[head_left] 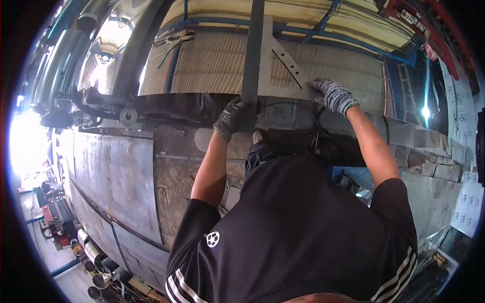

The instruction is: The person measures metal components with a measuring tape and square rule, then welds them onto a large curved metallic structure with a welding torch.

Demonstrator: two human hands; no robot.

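- The set square (265,60), a metal triangle with a triangular cut-out and small holes along its sloping side, lies on a mirror-bright metal sheet (212,68) in front of the person; its straight side runs away from the body, and its short side points toward the right hand (333,95).
- A dark flat bar (252,50) lies just left of the set square; its long axis also runs away from the person, and the two straight edges appear to meet along most of the set square's length.
- The key relation is this line of contact, which sits between the two hands; the right hand is nearer to the set square, the left hand (231,117) to the bar.
- The right fingers appear to grasp the set square's right corner, thumb on the near side; from them the triangle stretches leftward and away.
- The left fingers are bent at the bar's left edge, near its close end; whether they grip it or merely rest there, I cannot tell.
- Both hands wear grey knitted gloves; corrugated roofing shows reflected in the sheet; a clamp-like tool (174,38) appears left of the bar; a flat metal plate (113,177) lies lower left.
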